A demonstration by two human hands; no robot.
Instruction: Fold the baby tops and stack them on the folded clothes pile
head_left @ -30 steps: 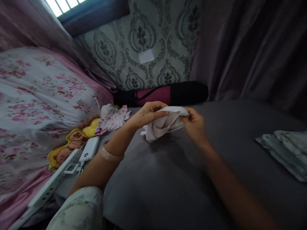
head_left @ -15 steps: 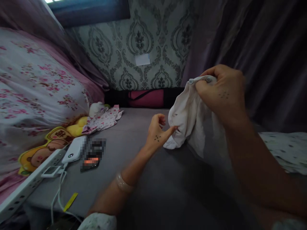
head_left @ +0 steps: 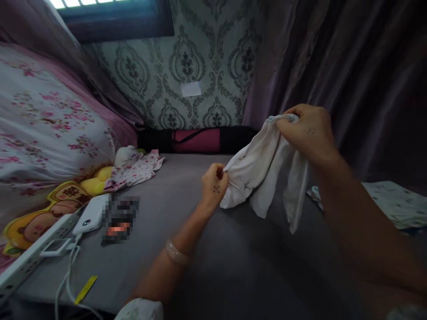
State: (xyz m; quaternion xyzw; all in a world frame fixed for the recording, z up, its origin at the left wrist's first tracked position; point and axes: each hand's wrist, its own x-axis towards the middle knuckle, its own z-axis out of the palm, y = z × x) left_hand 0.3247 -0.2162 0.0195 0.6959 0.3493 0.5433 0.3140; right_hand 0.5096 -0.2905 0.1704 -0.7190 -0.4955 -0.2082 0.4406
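A small white garment with snap buttons (head_left: 255, 166) hangs in the air between my hands, its lower parts dangling above the grey bed surface (head_left: 187, 178). My right hand (head_left: 308, 131) grips its top edge beside two round snaps. Lower and to the left, my left hand (head_left: 215, 186) pinches the garment's left edge between thumb and fingers. The cloth slopes from the right hand down to the left one. Folds hide the garment's full shape, so I cannot tell its exact kind.
Folded patterned cloth (head_left: 396, 204) lies at right. At left are a printed little garment (head_left: 136, 171), yellow plush toys (head_left: 96, 180), a white power bank (head_left: 92, 213), a blurred-out dark object (head_left: 120, 220), a power strip (head_left: 40, 249) and cables. A black-and-pink roll (head_left: 196, 140) lies along the wall.
My left hand has closed from an open reach onto the garment's edge and pulled it out to the left. The cloth is now more spread. The view has shifted slightly.
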